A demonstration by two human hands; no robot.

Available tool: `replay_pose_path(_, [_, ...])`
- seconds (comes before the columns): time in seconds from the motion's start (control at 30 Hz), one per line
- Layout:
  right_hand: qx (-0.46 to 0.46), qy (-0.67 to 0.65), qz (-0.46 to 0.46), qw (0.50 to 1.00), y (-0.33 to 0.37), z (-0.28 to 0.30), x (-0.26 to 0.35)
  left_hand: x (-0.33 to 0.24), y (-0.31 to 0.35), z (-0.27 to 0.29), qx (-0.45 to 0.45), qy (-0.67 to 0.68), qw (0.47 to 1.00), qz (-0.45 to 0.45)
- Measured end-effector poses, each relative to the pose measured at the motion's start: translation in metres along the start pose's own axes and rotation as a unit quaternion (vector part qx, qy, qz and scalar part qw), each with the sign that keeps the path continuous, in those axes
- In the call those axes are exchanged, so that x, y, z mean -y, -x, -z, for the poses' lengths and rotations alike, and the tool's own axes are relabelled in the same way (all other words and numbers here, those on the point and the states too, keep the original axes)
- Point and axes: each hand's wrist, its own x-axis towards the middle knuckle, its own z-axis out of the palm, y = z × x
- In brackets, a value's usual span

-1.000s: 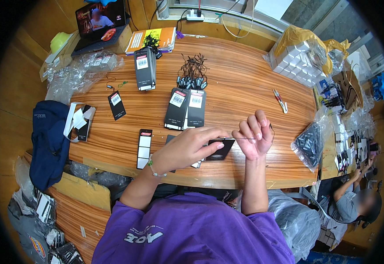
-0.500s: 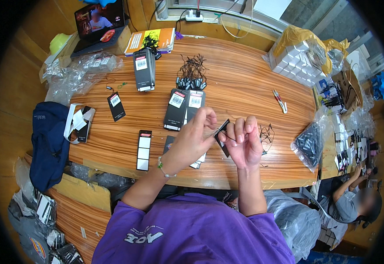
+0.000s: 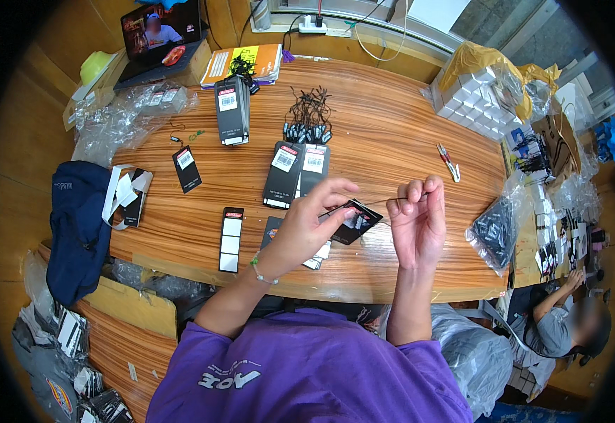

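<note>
My left hand (image 3: 297, 233) pinches a black hang tag (image 3: 364, 227) near its top end, thumb over the card. From the tag a thin dark cord (image 3: 378, 203) runs to the right. My right hand (image 3: 417, 229) is closed on that cord with its fingertips, palm facing me. Just beyond my left hand lie stacks of dark hang tags (image 3: 278, 183) with white stickers, their black cords (image 3: 309, 106) bunched above them. More cards lie partly hidden under my left wrist. A black strip card with white panels (image 3: 230, 241) rests left of that wrist.
Another tag stack (image 3: 233, 120) and a single black tag (image 3: 187, 173) lie farther left. Small red-handled snips (image 3: 448, 162) are at the right, near a bagged black bundle (image 3: 494, 229). White boxes (image 3: 473, 102) stand at the back right. A co-worker (image 3: 561, 321) sits at the far right.
My right hand has moved right, away from the left, drawing the cord out between them. The tag has turned and now shows more of its face.
</note>
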Motion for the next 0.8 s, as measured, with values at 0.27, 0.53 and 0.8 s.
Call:
replay_pose_path(0.27, [-0.039,0.068,0.048,0.996,-0.002,0.001,0.007,0.006,0.002,0.005,0.037,-0.019,0.999,-0.020])
replay_pose_path(0.53, [0.008,0.137,0.055,0.989,0.002,-0.010,0.009,0.001,0.000,0.003,-0.021,-0.126,0.986,-0.110])
replay_pose_path(0.8, [0.050,0.406,-0.095,0.908,0.012,-0.021,0.007,-0.015,0.002,0.009,-0.060,-0.175,0.971,-0.152])
